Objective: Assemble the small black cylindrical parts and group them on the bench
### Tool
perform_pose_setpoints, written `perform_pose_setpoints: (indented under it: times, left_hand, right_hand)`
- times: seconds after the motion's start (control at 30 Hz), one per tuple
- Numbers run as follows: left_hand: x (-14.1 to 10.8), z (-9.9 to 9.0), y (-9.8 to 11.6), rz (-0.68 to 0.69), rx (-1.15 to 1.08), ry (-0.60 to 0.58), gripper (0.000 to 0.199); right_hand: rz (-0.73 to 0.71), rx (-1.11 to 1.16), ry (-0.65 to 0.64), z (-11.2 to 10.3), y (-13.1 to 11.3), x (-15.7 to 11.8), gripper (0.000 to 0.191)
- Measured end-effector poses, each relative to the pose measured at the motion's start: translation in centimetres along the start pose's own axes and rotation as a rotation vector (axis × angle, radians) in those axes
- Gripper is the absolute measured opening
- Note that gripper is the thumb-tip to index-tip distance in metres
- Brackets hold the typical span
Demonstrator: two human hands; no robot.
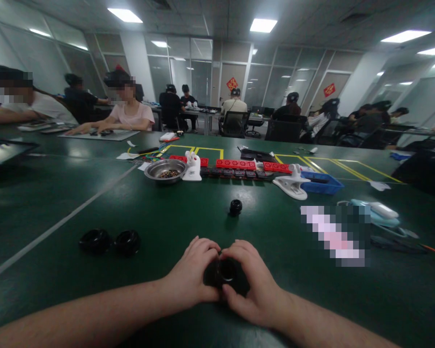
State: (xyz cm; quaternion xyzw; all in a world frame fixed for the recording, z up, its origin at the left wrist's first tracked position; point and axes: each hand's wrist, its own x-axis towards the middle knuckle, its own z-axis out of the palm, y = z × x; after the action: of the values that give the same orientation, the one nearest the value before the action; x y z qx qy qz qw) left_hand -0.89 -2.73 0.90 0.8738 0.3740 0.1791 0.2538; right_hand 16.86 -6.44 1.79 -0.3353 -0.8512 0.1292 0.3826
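Note:
Between my hands, just above or on the green table, is a black tyre-like ring with its round hole facing me. My left hand curls around its left side, fingers bent over the top and thumb low. From the right, my right hand wraps it, with the thumb below and the index finger on top. A dark shape at the left palm is partly hidden. Farther forward lies a small black ring. Two larger black rings, one beside another, rest to the left.
Across the table stand a metal bowl of small parts, a white clamp-like stand, red blocks, another white clamp and a blue tray. A light-blue case lies right. Several people sit at tables beyond.

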Motion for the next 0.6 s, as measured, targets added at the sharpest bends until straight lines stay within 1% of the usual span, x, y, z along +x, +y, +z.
perform_pose_setpoints:
  times: [0.07, 0.17, 0.27, 0.33, 0.43, 0.5, 0.53, 0.6]
  left_hand:
    - [0.0, -0.07, 0.03, 0.019, -0.011, -0.001, 0.048]
    - [0.02, -0.05, -0.12, 0.024, -0.023, -0.01, 0.045]
    - [0.05, 0.03, -0.23, 0.004, -0.015, -0.019, 0.04]
    - [0.08, 0.02, -0.14, -0.012, -0.01, -0.028, 0.039]
    - [0.11, -0.11, 0.17, -0.016, -0.013, -0.038, 0.037]
    - [0.12, -0.2, 0.37, -0.012, -0.013, -0.03, 0.038]
    - [0.12, -0.23, 0.42, -0.012, -0.014, -0.024, 0.041]
    - [0.13, -0.2, 0.41, -0.007, -0.019, -0.022, 0.048]
  right_hand:
    - [-0.039, 0.022, -0.039, -0.19, -0.09, -0.07, 0.056]
    - [-0.025, -0.006, -0.042, -0.3, -0.07, -0.22, 0.063]
    - [0.032, -0.059, 0.035, -0.07, 0.13, -0.33, 0.061]
    - [0.077, -0.073, 0.064, 0.12, 0.24, -0.32, 0.06]
    - [0.137, -0.041, 0.026, 0.16, 0.28, -0.19, 0.05]
    - [0.107, 0.018, -0.01, -0.02, 0.19, -0.08, 0.043]
    - [0.073, 0.049, -0.023, -0.14, 0.12, -0.02, 0.044]
    - [0.004, 0.078, -0.041, -0.37, -0.05, 0.08, 0.052]
